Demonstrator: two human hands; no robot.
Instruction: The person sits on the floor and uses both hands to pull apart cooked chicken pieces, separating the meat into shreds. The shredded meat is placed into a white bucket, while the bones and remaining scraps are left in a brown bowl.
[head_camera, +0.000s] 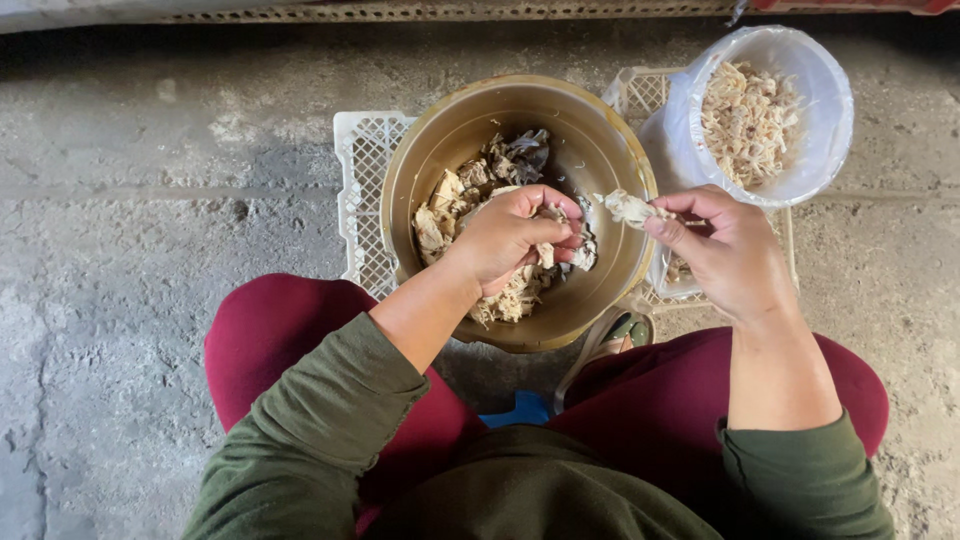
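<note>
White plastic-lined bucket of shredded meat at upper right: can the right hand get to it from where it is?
Probably yes. The right hand, pinching a pale meat strip, sits just below the white plastic-lined bucket, whose open top has nothing over it.

A rough outdoor food-prep spot is showing: bare concrete floor (150, 250), a white plastic crate (362, 190) serving as a table

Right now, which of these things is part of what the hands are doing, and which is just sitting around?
In use:
left hand
right hand
meat strip
metal bowl of cooked meat
white bucket of shreds

Lying about:
white crate
sandal
blue object
</note>
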